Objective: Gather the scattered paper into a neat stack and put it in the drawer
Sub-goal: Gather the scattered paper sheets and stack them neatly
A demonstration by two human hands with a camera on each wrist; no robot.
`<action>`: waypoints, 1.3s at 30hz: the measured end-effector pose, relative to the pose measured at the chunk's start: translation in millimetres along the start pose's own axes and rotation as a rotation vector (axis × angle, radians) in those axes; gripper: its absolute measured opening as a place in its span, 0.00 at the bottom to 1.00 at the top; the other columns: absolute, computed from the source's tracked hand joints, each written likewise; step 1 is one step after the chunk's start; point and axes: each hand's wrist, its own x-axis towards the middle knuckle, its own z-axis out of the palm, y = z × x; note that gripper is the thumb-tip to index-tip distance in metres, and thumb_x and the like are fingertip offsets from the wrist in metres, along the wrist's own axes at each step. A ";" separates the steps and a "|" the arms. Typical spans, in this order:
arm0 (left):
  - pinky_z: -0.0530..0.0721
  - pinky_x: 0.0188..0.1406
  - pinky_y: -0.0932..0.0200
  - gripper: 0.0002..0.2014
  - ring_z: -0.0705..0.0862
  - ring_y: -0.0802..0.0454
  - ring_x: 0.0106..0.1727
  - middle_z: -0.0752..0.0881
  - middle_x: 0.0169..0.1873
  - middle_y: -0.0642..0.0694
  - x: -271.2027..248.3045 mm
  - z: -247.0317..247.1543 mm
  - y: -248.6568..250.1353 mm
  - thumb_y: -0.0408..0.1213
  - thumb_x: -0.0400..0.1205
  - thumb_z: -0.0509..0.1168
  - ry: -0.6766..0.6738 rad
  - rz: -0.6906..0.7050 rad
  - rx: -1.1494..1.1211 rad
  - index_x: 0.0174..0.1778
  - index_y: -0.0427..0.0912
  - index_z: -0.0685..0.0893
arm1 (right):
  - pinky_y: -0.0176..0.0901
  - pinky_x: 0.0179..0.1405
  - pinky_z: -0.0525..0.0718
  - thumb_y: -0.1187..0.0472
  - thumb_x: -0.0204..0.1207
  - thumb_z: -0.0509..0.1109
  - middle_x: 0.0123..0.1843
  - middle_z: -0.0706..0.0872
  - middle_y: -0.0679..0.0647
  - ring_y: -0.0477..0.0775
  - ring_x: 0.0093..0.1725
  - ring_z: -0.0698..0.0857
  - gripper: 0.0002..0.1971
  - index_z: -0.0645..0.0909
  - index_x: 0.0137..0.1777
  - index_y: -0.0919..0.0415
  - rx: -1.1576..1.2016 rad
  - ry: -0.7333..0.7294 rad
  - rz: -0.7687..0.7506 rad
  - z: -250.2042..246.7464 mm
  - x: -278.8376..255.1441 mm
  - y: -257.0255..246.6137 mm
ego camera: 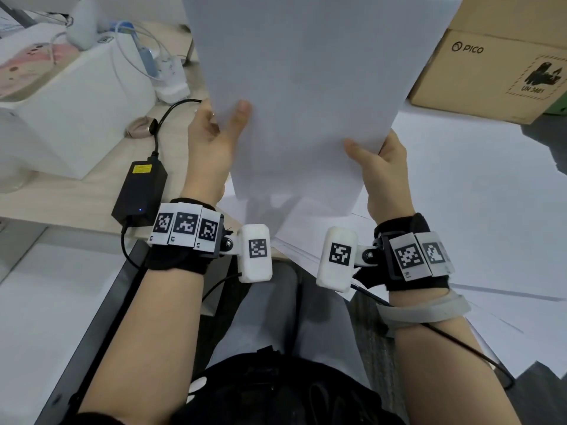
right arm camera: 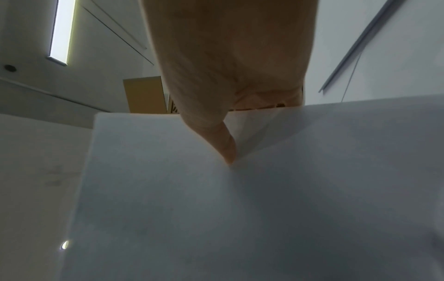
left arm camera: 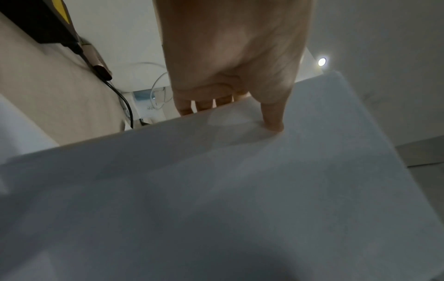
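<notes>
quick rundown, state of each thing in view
held paper stack: lifted upright, gripped at both side edges
left hand: pinches stack, thumb in front
right hand: pinches stack, thumb in front
loose sheets: still scattered flat
power adapter: blue light lit
PICO box: closed

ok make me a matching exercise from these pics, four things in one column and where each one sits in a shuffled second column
Things:
1. paper stack
2. loose sheets
3. black power adapter
4. cardboard box

Places:
A. spread flat under and right of the right hand
B. far right, beyond the spread paper, printed PICO
C. on the wooden surface, left of the left hand
D. lifted upright, gripped at its two side edges

Pairs: 1-D, 2-A, 3-C, 4-B
</notes>
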 end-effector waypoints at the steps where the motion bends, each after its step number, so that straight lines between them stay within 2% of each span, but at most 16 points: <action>1: 0.83 0.51 0.65 0.14 0.87 0.58 0.52 0.87 0.51 0.48 -1.3 -0.2 -1.0 0.37 0.83 0.66 -0.001 -0.006 0.015 0.61 0.35 0.79 | 0.42 0.59 0.84 0.73 0.75 0.69 0.56 0.87 0.57 0.52 0.55 0.86 0.15 0.78 0.60 0.63 0.001 0.000 0.008 0.3 -0.4 0.6; 4: 0.83 0.52 0.64 0.15 0.87 0.56 0.55 0.88 0.55 0.47 -2.8 1.2 -3.6 0.39 0.84 0.65 -0.022 -0.012 0.038 0.63 0.34 0.80 | 0.41 0.58 0.84 0.73 0.77 0.68 0.52 0.87 0.52 0.50 0.53 0.86 0.11 0.78 0.55 0.59 -0.001 0.009 0.000 4.1 -2.6 1.0; 8: 0.83 0.51 0.67 0.13 0.87 0.61 0.52 0.87 0.52 0.49 -0.7 2.5 -0.4 0.37 0.86 0.61 0.013 0.040 0.061 0.62 0.33 0.80 | 0.39 0.55 0.84 0.74 0.79 0.65 0.52 0.87 0.55 0.51 0.53 0.86 0.11 0.79 0.58 0.63 0.010 0.018 -0.055 3.2 -2.2 -1.6; 11: 0.83 0.54 0.64 0.13 0.87 0.58 0.56 0.87 0.54 0.49 -1.4 0.5 -8.5 0.39 0.86 0.61 0.013 0.009 0.061 0.63 0.36 0.80 | 0.40 0.54 0.84 0.74 0.78 0.65 0.52 0.87 0.55 0.51 0.51 0.86 0.11 0.79 0.59 0.65 0.020 0.015 -0.048 2.2 -4.2 3.6; 15: 0.84 0.59 0.60 0.13 0.86 0.56 0.58 0.88 0.55 0.49 -8.3 -1.5 -23.5 0.39 0.86 0.62 0.033 -0.064 0.043 0.63 0.38 0.80 | 0.41 0.56 0.84 0.74 0.78 0.67 0.49 0.87 0.50 0.47 0.49 0.87 0.12 0.80 0.52 0.56 -0.016 0.000 -0.014 1.8 -8.2 17.6; 19: 0.85 0.56 0.61 0.12 0.87 0.55 0.55 0.88 0.53 0.48 -9.8 -3.6 -29.3 0.41 0.87 0.59 0.012 -0.138 0.060 0.62 0.40 0.80 | 0.37 0.50 0.85 0.74 0.78 0.66 0.43 0.88 0.45 0.43 0.44 0.87 0.12 0.81 0.47 0.54 -0.062 0.026 -0.005 1.7 -8.0 26.0; 23: 0.81 0.54 0.62 0.15 0.83 0.58 0.52 0.86 0.52 0.50 -1.8 -14.1 -28.2 0.48 0.89 0.51 -0.004 -0.218 0.188 0.53 0.47 0.80 | 0.33 0.37 0.82 0.74 0.79 0.64 0.30 0.87 0.38 0.38 0.33 0.84 0.12 0.81 0.41 0.58 -0.050 0.081 0.007 -3.5 -1.6 23.9; 25: 0.77 0.46 0.69 0.12 0.80 0.59 0.51 0.83 0.51 0.53 1.5 -21.4 -32.8 0.44 0.90 0.50 0.021 -0.285 0.283 0.51 0.49 0.78 | 0.36 0.34 0.79 0.74 0.79 0.64 0.29 0.84 0.41 0.43 0.31 0.81 0.10 0.78 0.38 0.62 -0.088 0.111 0.038 -9.4 1.6 27.0; 26: 0.75 0.46 0.69 0.10 0.78 0.56 0.52 0.81 0.52 0.52 3.6 -27.6 -38.7 0.41 0.89 0.52 0.037 -0.320 0.352 0.50 0.49 0.78 | 0.38 0.35 0.76 0.73 0.78 0.65 0.30 0.82 0.48 0.49 0.33 0.78 0.08 0.77 0.38 0.65 -0.105 0.119 0.065 -12.4 2.6 30.7; 28: 0.77 0.56 0.57 0.11 0.77 0.48 0.59 0.81 0.55 0.48 3.7 -39.5 -50.0 0.39 0.84 0.55 0.028 -0.417 0.526 0.54 0.46 0.82 | 0.42 0.34 0.71 0.70 0.74 0.66 0.33 0.75 0.56 0.54 0.35 0.72 0.04 0.76 0.39 0.64 -0.155 0.126 0.126 -17.8 2.9 40.4; 29: 0.76 0.64 0.50 0.15 0.77 0.42 0.63 0.82 0.57 0.43 3.2 -45.8 -56.1 0.41 0.80 0.56 0.021 -0.474 0.618 0.57 0.42 0.82 | 0.42 0.33 0.67 0.69 0.71 0.66 0.31 0.71 0.56 0.53 0.34 0.68 0.07 0.73 0.34 0.62 -0.203 0.134 0.154 -19.4 2.5 45.3; 31: 0.72 0.70 0.40 0.23 0.74 0.34 0.67 0.82 0.59 0.35 0.9 -55.8 -66.9 0.46 0.72 0.55 0.015 -0.564 0.770 0.55 0.37 0.82 | 0.41 0.31 0.59 0.71 0.68 0.64 0.26 0.62 0.53 0.51 0.29 0.61 0.16 0.61 0.26 0.57 -0.296 0.142 0.206 -21.8 0.2 54.9; 33: 0.71 0.71 0.39 0.22 0.73 0.32 0.67 0.81 0.60 0.32 -2.2 -58.0 -69.0 0.46 0.67 0.54 0.015 -0.605 0.844 0.48 0.36 0.82 | 0.40 0.30 0.56 0.73 0.68 0.63 0.25 0.60 0.52 0.51 0.28 0.58 0.20 0.58 0.24 0.56 -0.339 0.155 0.260 -24.0 -2.4 64.9; 34: 0.71 0.70 0.38 0.19 0.73 0.32 0.67 0.81 0.60 0.32 -3.4 -57.8 -67.7 0.45 0.69 0.55 0.021 -0.608 0.869 0.47 0.37 0.83 | 0.40 0.30 0.57 0.73 0.68 0.63 0.25 0.61 0.52 0.52 0.27 0.59 0.20 0.58 0.24 0.56 -0.356 0.161 0.290 -25.1 -3.8 69.2; 36: 0.71 0.71 0.39 0.16 0.72 0.35 0.69 0.80 0.63 0.35 -5.1 -56.7 -65.2 0.40 0.77 0.57 0.020 -0.592 0.916 0.53 0.37 0.84 | 0.38 0.28 0.59 0.73 0.70 0.64 0.24 0.63 0.51 0.52 0.26 0.61 0.20 0.60 0.24 0.57 -0.391 0.179 0.339 -26.2 -6.1 75.4; 39: 0.65 0.74 0.45 0.16 0.64 0.38 0.74 0.74 0.68 0.37 -6.4 -53.0 -64.3 0.37 0.80 0.57 -0.004 -0.558 0.963 0.60 0.39 0.84 | 0.38 0.27 0.63 0.73 0.71 0.64 0.23 0.67 0.50 0.52 0.25 0.65 0.20 0.63 0.23 0.58 -0.425 0.192 0.368 -26.8 -5.4 79.0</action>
